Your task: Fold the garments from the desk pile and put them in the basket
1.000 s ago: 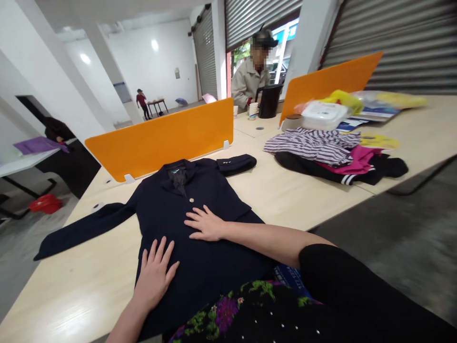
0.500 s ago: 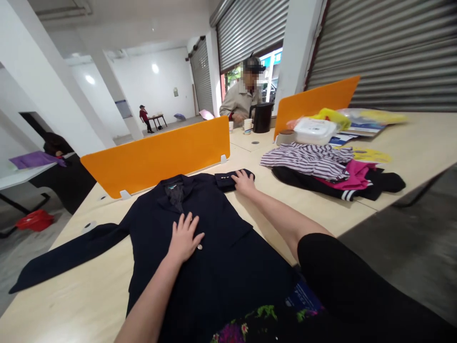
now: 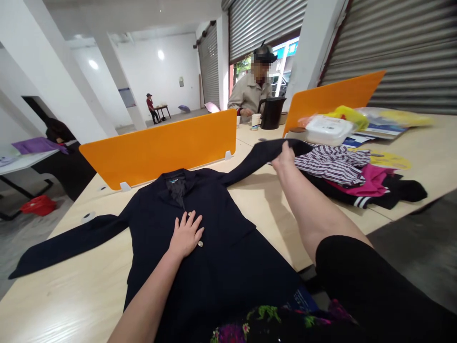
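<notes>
Half a second earlier the right hand point(image 3: 283, 159) had rested on the folded sleeve point(image 3: 266, 155); now it had closed on the cuff and drawn it straight, toward the upper right. The left hand point(image 3: 185, 234) lay open and flat on the jacket point(image 3: 214, 247) at mid-frame on the desk point(image 3: 71, 295). A lidded white tub point(image 3: 326, 129) stood behind the clothes pile point(image 3: 342, 169), its contents hidden.

The blazer point(image 3: 200, 247) lies on the tabletop point(image 3: 82, 290) under the left hand's fingers point(image 3: 187, 224). Its sleeve point(image 3: 264, 155) stretches rightward to the right hand's fingers point(image 3: 283, 155). Just right of them sits a clothes pile point(image 3: 353, 176); behind stands a divider panel point(image 3: 157, 147).
</notes>
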Demonstrator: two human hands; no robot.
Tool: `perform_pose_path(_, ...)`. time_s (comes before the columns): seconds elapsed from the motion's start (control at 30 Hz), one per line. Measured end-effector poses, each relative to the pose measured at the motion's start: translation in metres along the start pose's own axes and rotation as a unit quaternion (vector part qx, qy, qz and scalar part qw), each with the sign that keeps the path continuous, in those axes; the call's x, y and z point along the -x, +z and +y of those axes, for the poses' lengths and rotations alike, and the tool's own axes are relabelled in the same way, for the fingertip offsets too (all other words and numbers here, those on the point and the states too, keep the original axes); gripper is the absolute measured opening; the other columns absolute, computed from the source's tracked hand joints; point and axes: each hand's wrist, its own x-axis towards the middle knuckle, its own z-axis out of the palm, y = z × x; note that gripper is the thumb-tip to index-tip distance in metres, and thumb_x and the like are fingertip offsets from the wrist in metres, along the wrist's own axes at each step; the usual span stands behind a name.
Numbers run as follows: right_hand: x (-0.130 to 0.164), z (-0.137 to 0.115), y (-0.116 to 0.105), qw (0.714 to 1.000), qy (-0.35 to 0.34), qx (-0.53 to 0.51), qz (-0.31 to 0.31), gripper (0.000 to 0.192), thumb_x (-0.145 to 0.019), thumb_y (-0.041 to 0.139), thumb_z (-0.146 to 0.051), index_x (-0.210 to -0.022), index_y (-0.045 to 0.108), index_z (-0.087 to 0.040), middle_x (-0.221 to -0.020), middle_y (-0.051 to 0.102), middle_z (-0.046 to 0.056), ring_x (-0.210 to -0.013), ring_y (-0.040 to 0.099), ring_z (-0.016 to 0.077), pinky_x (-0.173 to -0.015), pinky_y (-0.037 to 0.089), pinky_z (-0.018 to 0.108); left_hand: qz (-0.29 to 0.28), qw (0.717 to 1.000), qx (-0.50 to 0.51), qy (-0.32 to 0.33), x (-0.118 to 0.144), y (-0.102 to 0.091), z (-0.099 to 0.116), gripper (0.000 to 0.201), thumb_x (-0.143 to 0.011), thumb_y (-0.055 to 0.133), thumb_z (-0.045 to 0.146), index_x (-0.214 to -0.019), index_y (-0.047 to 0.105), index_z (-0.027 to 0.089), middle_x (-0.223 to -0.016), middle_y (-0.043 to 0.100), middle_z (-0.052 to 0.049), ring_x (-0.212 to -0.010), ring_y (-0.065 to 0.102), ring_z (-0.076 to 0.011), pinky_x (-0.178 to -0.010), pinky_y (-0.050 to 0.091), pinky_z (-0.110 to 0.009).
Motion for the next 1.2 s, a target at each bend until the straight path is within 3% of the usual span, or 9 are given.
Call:
perform_pose_path(0.07,-0.011,-0.018,0.022,0.989,0.012,-0.142,0.035,0.051,-0.097,0.023,-0.041,-0.111,0.060,-0.009,-0.127,0.056,0.021,-0.119,0.053,0.0173,-0.101,0.039,0.035,-0.004,1.000,0.000,-0.004,0.000,-0.001,0.001,0.050,-0.094,0.032,0.043,-0.142,0.038,0.029,-0.151,0.034,-0.005,-0.139,0.027,-0.0327,-0.108,0.027,-0.061)
perform_pose_path(0.13,-0.004,-0.039,0.051,0.986,0.004,-0.166,0.012,0.042,-0.095,0.036,-0.042,-0.112,0.059,-0.012,-0.124,0.060,0.015,-0.116,0.055,0.0168,-0.099,0.042,0.033,-0.010,1.000,0.000,-0.008,0.000,-0.002,0.002,0.050,-0.094,0.032,0.043,-0.142,0.038,0.029,-0.152,0.033,-0.005,-0.139,0.027,-0.0328,-0.108,0.026,-0.060)
perform_pose_path(0.23,0.044,-0.064,0.094,0.978,-0.022,-0.111,-0.174,0.040,-0.085,0.056,-0.046,-0.110,0.063,-0.015,-0.111,0.067,0.007,-0.109,0.059,0.0208,-0.096,0.047,0.039,-0.019,1.000,0.010,-0.015,0.001,-0.005,0.003,0.050,-0.094,0.033,0.043,-0.142,0.038,0.029,-0.152,0.033,-0.004,-0.140,0.025,-0.0327,-0.109,0.024,-0.060)
perform_pose_path(0.33,0.111,-0.075,0.120,0.898,-0.059,0.022,-0.436,0.043,-0.086,0.053,-0.049,-0.112,0.066,-0.018,-0.113,0.066,0.006,-0.116,0.054,0.0222,-0.100,0.044,0.039,-0.042,0.997,0.048,-0.032,0.001,-0.007,0.004,0.051,-0.095,0.031,0.045,-0.142,0.037,0.028,-0.152,0.032,-0.005,-0.140,0.026,-0.0307,-0.111,0.024,-0.056)
perform_pose_path(0.43,0.160,-0.066,0.131,0.824,-0.090,0.151,-0.539,0.043,-0.091,0.046,-0.049,-0.120,0.064,-0.024,-0.128,0.059,0.006,-0.128,0.045,0.0233,-0.108,0.034,0.045,-0.090,0.987,0.124,-0.047,0.000,-0.009,0.004,0.055,-0.096,0.026,0.046,-0.146,0.030,0.025,-0.147,0.041,-0.010,-0.132,0.041,-0.0251,-0.108,0.035,-0.044)
perform_pose_path(0.63,0.204,-0.015,0.132,0.747,-0.094,0.420,-0.506,0.055,-0.095,0.033,-0.053,-0.143,0.039,-0.029,-0.153,0.029,0.005,-0.142,0.018,0.0306,-0.109,0.010,0.064,-0.095,0.982,0.153,-0.048,-0.001,-0.012,0.004,0.056,-0.095,0.027,0.048,-0.146,0.031,0.025,-0.141,0.048,-0.010,-0.125,0.050,-0.0225,-0.102,0.039,-0.034)
perform_pose_path(0.9,0.211,0.001,0.130,0.732,-0.102,0.441,-0.509,0.060,-0.094,0.023,-0.057,-0.148,0.030,-0.030,-0.155,0.024,0.003,-0.142,0.016,0.0301,-0.110,0.012,0.062,0.014,0.985,0.104,-0.138,0.019,-0.023,0.003,0.042,-0.097,0.026,0.036,-0.122,0.054,0.017,-0.116,0.061,-0.010,-0.106,0.057,-0.0201,-0.089,0.043,-0.030)
perform_pose_path(1.07,0.214,0.000,0.128,0.732,-0.107,0.442,-0.506,0.059,-0.094,0.025,-0.054,-0.147,0.032,-0.029,-0.155,0.026,0.004,-0.142,0.018,0.0302,-0.110,0.013,0.062,0.100,0.965,-0.096,-0.222,0.044,-0.039,-0.033,0.044,-0.090,0.039,0.019,-0.134,0.044,0.016,-0.101,0.058,-0.014,-0.093,0.055,-0.0272,-0.078,0.042,-0.041)
perform_pose_path(1.2,0.198,-0.012,0.137,0.704,-0.070,0.454,-0.542,0.058,-0.092,0.036,-0.053,-0.145,0.037,-0.029,-0.154,0.027,0.004,-0.140,0.022,0.0322,-0.107,0.019,0.064,0.094,0.972,-0.124,-0.177,0.056,-0.050,-0.058,0.032,-0.089,0.042,0.016,-0.115,0.060,0.023,-0.104,0.059,-0.013,-0.103,0.052,-0.0282,-0.086,0.040,-0.045)
